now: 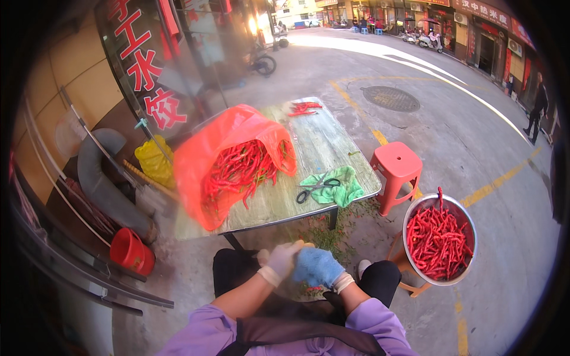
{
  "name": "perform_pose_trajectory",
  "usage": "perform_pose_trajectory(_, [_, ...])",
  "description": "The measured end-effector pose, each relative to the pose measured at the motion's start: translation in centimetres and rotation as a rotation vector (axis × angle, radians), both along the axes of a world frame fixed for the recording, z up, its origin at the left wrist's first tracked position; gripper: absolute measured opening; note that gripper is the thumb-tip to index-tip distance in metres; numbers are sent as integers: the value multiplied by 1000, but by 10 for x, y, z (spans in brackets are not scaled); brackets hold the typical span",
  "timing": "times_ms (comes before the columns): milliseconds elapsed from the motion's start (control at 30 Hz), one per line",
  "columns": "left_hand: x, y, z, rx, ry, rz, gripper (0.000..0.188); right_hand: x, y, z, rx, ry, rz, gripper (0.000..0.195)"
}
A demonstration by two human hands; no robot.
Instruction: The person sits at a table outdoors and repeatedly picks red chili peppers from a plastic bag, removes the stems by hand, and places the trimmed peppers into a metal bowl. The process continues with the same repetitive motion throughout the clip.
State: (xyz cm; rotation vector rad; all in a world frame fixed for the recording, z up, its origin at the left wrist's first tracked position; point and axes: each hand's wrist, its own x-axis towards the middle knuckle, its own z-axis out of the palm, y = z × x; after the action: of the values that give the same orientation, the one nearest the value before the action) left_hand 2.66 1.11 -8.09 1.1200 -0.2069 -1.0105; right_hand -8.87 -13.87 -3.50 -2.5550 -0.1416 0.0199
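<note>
My left hand (283, 259), in a thin whitish glove, meets my right hand (318, 267) over my lap. A blue cloth (314, 262) covers most of the right hand, and something small and yellowish shows at the left fingertips; the grip of either hand is unclear. Beyond them stands a table (267, 218) with an open red plastic bag (231, 129) of red chili peppers (240, 169). Black-handled scissors (316, 188) lie on a green cloth (349, 189) at its near right corner. A few peppers (305, 108) lie at the far edge.
On the right, a metal bowl (404, 231) full of red peppers rests on a wooden stool (416, 289), near a red plastic stool (398, 162). Green stems (331, 240) litter the ground. On the left are a red bucket (132, 251), a grey pipe (95, 187) and a yellow bag (156, 162).
</note>
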Motion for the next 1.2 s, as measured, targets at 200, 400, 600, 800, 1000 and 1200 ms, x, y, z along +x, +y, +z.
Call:
perform_pose_trajectory(200, [29,5,30,-150,-37,174,56,-9,-18,-22,165,-209,147,8])
perform_pose_trajectory(400, [62,14,70,-307,-14,162,61,-15,-37,-17,362,-351,-66,22])
perform_pose_trajectory(600, [31,-10,79,-242,-140,-14,55,-12,-32,-2,493,-332,-251,22])
perform_pose_trajectory(800, [-12,-39,36,159,-145,50,34,-2,-15,-6,-236,-301,-92,26])
perform_pose_trajectory(1000, [5,-35,22,-69,51,11,36,-3,-3,0,28,-252,-135,22])
perform_pose_trajectory(1200, [-11,-45,21,100,26,174,22,-3,-7,-4,-17,-161,-113,25])
